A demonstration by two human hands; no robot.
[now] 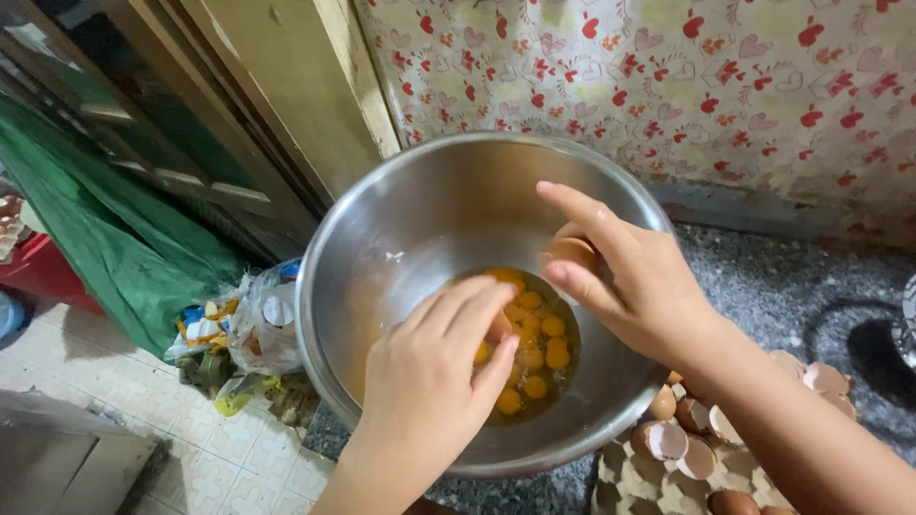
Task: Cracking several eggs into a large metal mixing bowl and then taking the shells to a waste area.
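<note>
Over the steel bowl (382, 238), right hand (634, 277) loosely cups an eggshell (571, 252).

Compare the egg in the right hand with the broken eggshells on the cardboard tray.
The brown egg in the right hand looks whole and is held above the steel mixing bowl; the broken eggshells are open, empty halves lying on the grey cardboard tray beside the bowl. Both are brownish shell.

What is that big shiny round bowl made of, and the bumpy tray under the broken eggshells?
The big round silver bowl looks like steel: its dull-shiny grey wall mirrors light. The brownish egg tray seems to be pressed paper pulp, rough and matte, though little of it shows.
</note>
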